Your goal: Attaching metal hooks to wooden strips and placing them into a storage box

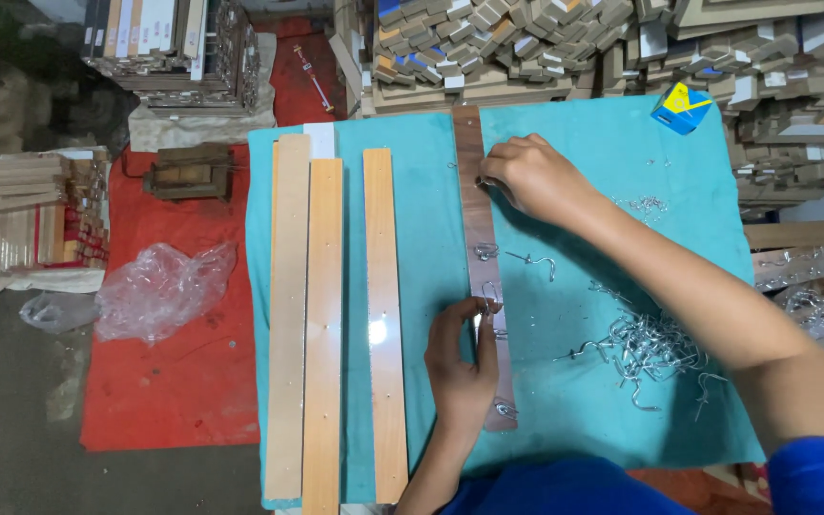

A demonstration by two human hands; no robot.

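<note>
A: Head view, far left: stacked wooden strips [11,210], then a crumpled clear plastic bag [159,291] on the red mat [174,401].

B: On the teal cloth [431,191]?

A: Three pale wooden slats [323,324] lie lengthwise. Right of them, a dark brown strip [477,219] carrying metal hooks.

B: Hands?

A: Left hand [460,367] lies flat on the strip's near part, fingers curled about a hook. Right hand [531,176] reaches across to the far part, fingertips pinched on another hook.

B: Further right?

A: Loose pile of silver hooks [646,348]; a small blue-and-yellow box [681,105] at the far corner.
</note>
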